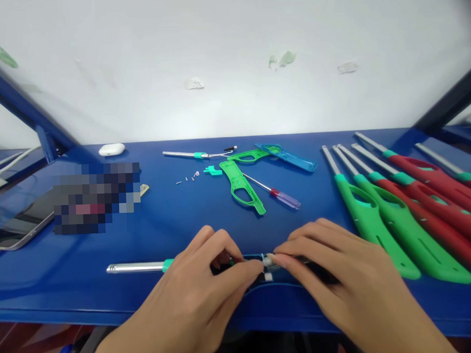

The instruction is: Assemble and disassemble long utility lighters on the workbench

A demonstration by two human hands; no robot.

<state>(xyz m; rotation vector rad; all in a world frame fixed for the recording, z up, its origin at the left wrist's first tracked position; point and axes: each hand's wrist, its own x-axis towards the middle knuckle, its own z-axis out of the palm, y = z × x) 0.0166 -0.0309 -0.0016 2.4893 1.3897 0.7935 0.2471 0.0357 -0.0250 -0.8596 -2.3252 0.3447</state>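
A long-nosed gas lighter (136,267) lies sideways near the front edge, its silver tube pointing left and a teal collar at its base. Its dark handle appears opened, with small white and clear parts (268,270) showing between my hands. My left hand (200,280) is closed over the handle beside the collar, thumb pressing near those parts. With thumb and fingertips, my right hand (339,276) pinches at a small fitting in the handle's middle. My fingers hide much of the handle, and the exact grip of the right fingertips is partly covered.
Beyond my hands lie a green handle shell (241,189), a screwdriver (284,199), a blue shell (292,158), a loose tube (180,154) and tiny screws (186,179). Several green and red lighters (376,213) fill the right. A phone (24,220) and white case (111,149) sit left.
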